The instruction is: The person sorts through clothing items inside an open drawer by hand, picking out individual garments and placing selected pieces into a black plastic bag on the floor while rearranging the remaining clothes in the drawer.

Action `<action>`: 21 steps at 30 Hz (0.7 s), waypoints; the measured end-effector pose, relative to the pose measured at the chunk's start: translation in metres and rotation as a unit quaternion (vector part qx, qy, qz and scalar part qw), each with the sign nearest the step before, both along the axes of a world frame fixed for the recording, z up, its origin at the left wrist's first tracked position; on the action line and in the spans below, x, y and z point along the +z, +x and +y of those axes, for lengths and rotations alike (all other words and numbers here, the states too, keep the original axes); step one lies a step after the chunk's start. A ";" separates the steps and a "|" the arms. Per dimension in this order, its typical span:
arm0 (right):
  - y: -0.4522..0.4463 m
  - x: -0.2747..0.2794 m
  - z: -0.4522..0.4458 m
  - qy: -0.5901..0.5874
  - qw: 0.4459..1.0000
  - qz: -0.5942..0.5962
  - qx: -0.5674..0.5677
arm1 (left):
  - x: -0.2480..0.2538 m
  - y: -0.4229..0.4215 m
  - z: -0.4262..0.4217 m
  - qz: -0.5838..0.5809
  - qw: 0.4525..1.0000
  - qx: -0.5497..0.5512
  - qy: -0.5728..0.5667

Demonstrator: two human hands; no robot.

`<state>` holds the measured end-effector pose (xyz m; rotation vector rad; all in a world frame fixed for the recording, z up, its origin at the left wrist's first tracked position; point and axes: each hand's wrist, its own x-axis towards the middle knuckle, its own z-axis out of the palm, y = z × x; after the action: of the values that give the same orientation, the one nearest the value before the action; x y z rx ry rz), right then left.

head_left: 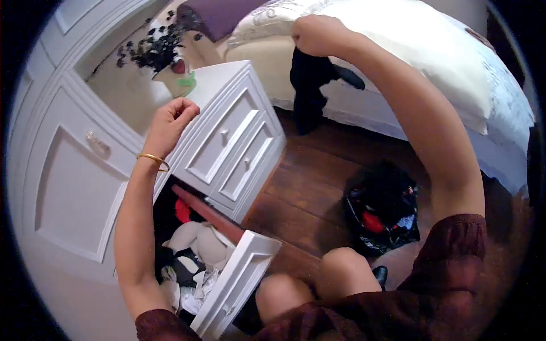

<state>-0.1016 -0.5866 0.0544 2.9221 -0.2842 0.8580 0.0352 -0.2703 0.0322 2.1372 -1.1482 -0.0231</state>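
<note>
High in front of the bed, my right hand [318,35] is closed in a fist round the top of a limp black garment [310,85]. The cloth hangs down, and a narrow sock-like piece sticks out to the right; its exact kind is hard to make out. My left hand [173,122], with a gold bangle [153,161] at the wrist, is raised beside the white bedside cabinet [233,136]. Its fingers are curled together and nothing shows in them. Below it, an open drawer [239,290] holds beige, white, black and red clothes [199,250].
On the dark wooden floor [290,187] stands a black bag [381,210] with dark and red items in it. A vase of dark flowers [165,51] sits on the cabinet. The bed [409,51] spans the back, and a white wardrobe door [79,182] is at left.
</note>
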 end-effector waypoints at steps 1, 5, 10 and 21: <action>-0.005 0.003 0.000 0.010 0.999 0.031 0.002 | -0.009 -0.004 -0.014 0.012 1.000 -0.022 -0.015; -0.030 0.003 -0.015 -0.019 0.992 0.123 0.002 | -0.043 -0.057 -0.070 -0.008 0.989 -0.124 0.078; -0.099 0.012 -0.066 -0.345 0.889 0.294 0.064 | -0.080 -0.118 -0.107 0.081 0.943 -0.258 0.195; -0.242 -0.143 -0.055 0.513 0.856 0.005 0.065 | -0.206 -0.172 -0.200 -0.169 0.886 -0.370 0.222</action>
<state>-0.3433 -0.6413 -0.0890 3.9561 -0.7546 0.8887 -0.1365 -0.4707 -0.1742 1.9698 -2.3022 -0.2923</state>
